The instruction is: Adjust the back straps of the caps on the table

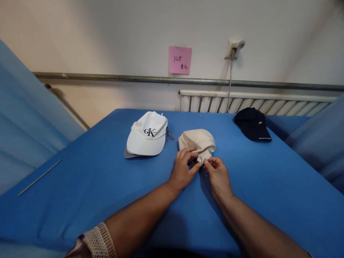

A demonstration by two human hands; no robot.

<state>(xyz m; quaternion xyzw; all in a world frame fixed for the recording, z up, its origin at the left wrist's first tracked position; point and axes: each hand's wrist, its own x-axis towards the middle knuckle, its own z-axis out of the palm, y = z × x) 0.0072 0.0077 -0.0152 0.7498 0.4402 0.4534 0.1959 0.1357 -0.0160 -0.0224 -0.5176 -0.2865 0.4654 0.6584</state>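
Observation:
A beige cap (pixel 200 138) lies in the middle of the blue-covered table, its back strap turned toward me. My left hand (pixel 185 168) is closed on the strap's left side, fingers at the edge of the cap and thumb near the metal buckle (pixel 200 159). From the right, my right hand (pixel 218 175) pinches the strap end by the buckle between thumb and forefinger. Part of the strap is hidden behind the fingertips. To the left rests a white cap (pixel 149 134) with black lettering, on top of a greyish brim.
A dark navy cap (pixel 252 123) sits at the back right. On the left lies a thin stick (pixel 40 177). Behind the blue surface (pixel 107 172) are a radiator (pixel 204 102), a metal rail (pixel 120 78) and a plugged-in cord (pixel 230 82). Blue curtains (pixel 24 118) hang at both sides.

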